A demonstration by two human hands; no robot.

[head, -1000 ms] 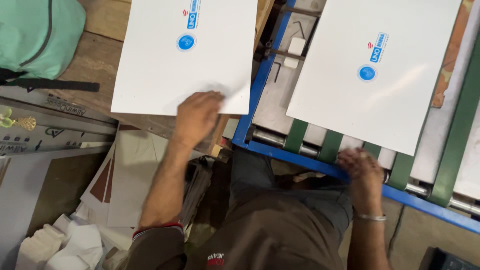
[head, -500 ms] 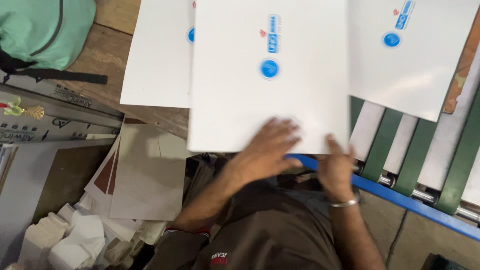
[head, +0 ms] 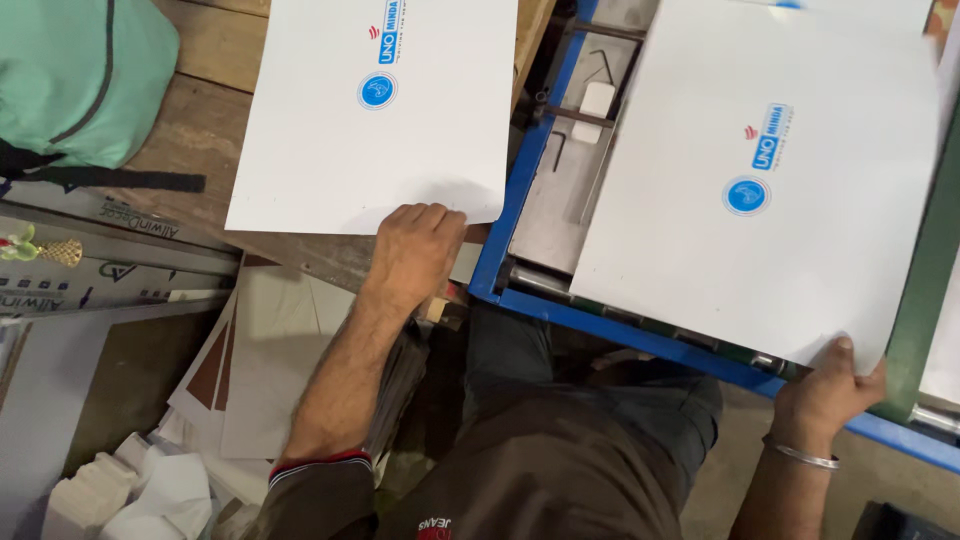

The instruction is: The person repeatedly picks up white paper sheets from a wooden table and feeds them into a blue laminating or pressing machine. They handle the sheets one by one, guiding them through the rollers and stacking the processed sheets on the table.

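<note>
Left hand: your left hand lies knuckles up on the near edge of the left white sheet, fingers curled over that edge; it looks like a light hold on the top sheet, though the fingertips are hidden under the card.
Right hand: your right hand pinches the near right corner of the right white sheet, thumb on top and the other fingers underneath, a metal bangle at the wrist.
Left sheet: it rests on the wooden surface, its near edge close to the surface's front edge, printed blue round mark facing up.
Right sheet: it lies over the blue-framed machine bed, its near edge reaching past the frame rail and the rollers, slightly skewed to the frame.
Around you: a green bag at the far left of the surface, loose cardboard pieces and crumpled paper on the floor by your left leg.
Risk, skew: with only one corner held, the right sheet could likely swing and enter the rollers crooked.
Risk, fingers: your right hand sits just beside the rollers; a slip forward could bring the fingers against them.
Risk, double pick: a curled grip on the left edge could lift more than one sheet if this is a stack, which I cannot tell.
Risk, footing: the scraps near your leg could slide underfoot.
</note>
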